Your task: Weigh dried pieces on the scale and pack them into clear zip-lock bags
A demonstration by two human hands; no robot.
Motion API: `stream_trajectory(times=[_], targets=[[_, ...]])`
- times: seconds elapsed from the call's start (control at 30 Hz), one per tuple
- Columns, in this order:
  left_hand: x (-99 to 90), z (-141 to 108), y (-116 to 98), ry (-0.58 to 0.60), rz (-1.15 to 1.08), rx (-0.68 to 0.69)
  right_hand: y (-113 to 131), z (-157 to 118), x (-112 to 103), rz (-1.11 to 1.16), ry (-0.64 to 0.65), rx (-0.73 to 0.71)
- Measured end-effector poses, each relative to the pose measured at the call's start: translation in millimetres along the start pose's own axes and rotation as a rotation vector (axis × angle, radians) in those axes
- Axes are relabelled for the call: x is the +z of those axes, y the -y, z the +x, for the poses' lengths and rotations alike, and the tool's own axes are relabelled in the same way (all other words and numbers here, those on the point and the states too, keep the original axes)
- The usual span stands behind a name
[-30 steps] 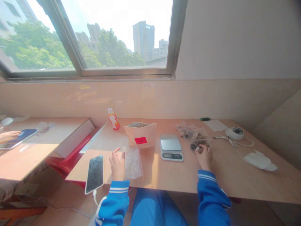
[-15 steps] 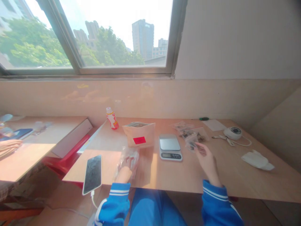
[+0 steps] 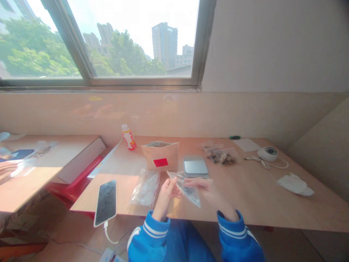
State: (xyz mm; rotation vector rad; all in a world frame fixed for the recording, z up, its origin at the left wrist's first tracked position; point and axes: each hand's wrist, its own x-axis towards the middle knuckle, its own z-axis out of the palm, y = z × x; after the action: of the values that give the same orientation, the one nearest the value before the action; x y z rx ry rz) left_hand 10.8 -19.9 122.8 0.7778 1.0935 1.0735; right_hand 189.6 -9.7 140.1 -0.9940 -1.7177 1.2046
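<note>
The left hand (image 3: 169, 187) pinches a clear bag (image 3: 193, 197). The right hand (image 3: 203, 185) touches it alongside, grip unclear; such limp film probably wants gentle handling.

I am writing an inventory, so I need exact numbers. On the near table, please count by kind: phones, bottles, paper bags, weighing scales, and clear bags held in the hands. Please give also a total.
Phone: 1
Bottle: 1
Paper bag: 1
Weighing scale: 1
Held clear bag: 1
Total: 5
</note>
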Motion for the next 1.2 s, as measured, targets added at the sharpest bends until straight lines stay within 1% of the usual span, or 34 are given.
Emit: stream_trajectory(times=[0.07,0.1,0.2,0.23,0.27,0.3,0.4,0.43,0.47,0.53,0.63,0.7,0.8,0.87,0.9,0.93,1.0,1.03,1.07,1.1,1.2], targets=[[-2.2,-0.7,2.3,0.033,0.004,-0.016,-1.4,-2.4,-1.7,-0.017,0.036,0.008],[-4.1,-1.2,2.8,0.054,0.006,-0.019,-2.5,-4.2,-3.8,-0.031,0.074,0.015],[-7.1,-1.8,4.0,0.099,0.020,0.006,-5.4,-9.5,-8.5,-0.077,0.235,0.008],[-6.4,-1.4,4.9,0.101,0.024,0.020,-6.0,-10.5,-7.9,-0.093,0.265,0.003],[-5.0,-0.6,6.1,0.098,0.026,0.037,-6.4,-10.9,-5.8,-0.114,0.254,0.010],[-2.8,0.6,7.5,0.091,0.027,0.057,-6.6,-10.7,-2.2,-0.140,0.206,0.030],[4.7,5.7,11.7,0.074,0.032,0.131,-7.6,-6.3,13.7,-0.221,-0.061,0.099],[6.7,7.6,12.9,0.064,0.046,0.164,-8.3,-4.2,19.0,-0.247,-0.129,0.099],[8.2,9.3,13.9,0.046,0.070,0.202,-9.2,-2.0,23.6,-0.266,-0.166,0.090],[9.3,12.2,15.8,-0.013,0.138,0.283,-11.5,1.5,29.6,-0.280,-0.184,0.086],[7.8,14.2,18.8,-0.084,0.239,0.360,-15.4,3.6,31.4,-0.243,-0.154,0.118],[6.6,13.9,20.4,-0.084,0.261,0.364,-17.5,3.0,29.7,-0.201,-0.133,0.116],[6.3,11.2,20.3,-0.044,0.271,0.355,-19.6,1.7,25.8,-0.145,-0.111,0.110],[7.1,7.8,18.7,-0.017,0.303,0.368,-21.3,1.9,22.1,-0.147,-0.134,0.109],[7.6,5.5,17.7,0.005,0.329,0.380,-22.7,2.5,19.6,-0.171,-0.191,0.115],[8.1,3.1,17.0,0.033,0.353,0.390,-24.4,3.3,16.8,-0.209,-0.287,0.126],[8.6,-1.8,16.8,0.087,0.387,0.394,-28.8,5.4,10.3,-0.273,-0.535,0.160],[8.4,-3.6,17.6,0.106,0.394,0.390,-31.0,6.3,7.1,-0.281,-0.629,0.173],[7.8,-4.6,19.1,0.117,0.394,0.383,-32.6,7.1,4.3,-0.265,-0.682,0.179],[6.7,-4.5,21.5,0.122,0.384,0.375,-33.3,7.6,1.9,-0.227,-0.697,0.178],[0.6,3.2,33.0,0.130,0.297,0.305,-28.3,7.7,-1.6,-0.088,-0.679,0.148]])
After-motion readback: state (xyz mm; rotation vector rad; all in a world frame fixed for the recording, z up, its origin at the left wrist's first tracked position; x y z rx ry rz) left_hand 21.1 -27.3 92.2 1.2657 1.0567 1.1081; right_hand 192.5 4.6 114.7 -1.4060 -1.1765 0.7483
